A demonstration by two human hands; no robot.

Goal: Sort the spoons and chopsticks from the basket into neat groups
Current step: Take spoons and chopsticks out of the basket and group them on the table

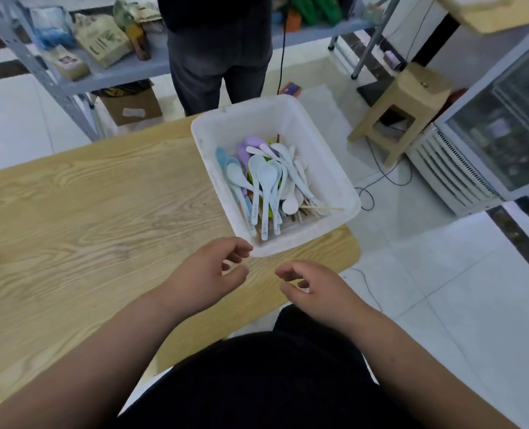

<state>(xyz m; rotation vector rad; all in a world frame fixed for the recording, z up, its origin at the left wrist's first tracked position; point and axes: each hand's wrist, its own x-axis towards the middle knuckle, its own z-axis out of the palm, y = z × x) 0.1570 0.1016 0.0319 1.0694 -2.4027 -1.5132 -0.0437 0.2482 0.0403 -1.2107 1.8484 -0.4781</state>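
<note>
Here, pale wood-grain surface (86, 212) beneath loosely curled, empty fingers (241, 246) of left hand (207, 274) and right hand (312, 289), white basket (325, 168) of spoons (264, 178) and chopsticks (322, 208) just beyond the fingers, tiled floor (443, 274), stool (412, 97) farther right.

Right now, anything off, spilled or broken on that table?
The white basket sits hard against the table's right edge, its rim level with or just past it, so it might tip. Inside, spoons and chopsticks are jumbled, one chopstick lying crosswise. No spill or damage visible.
</note>
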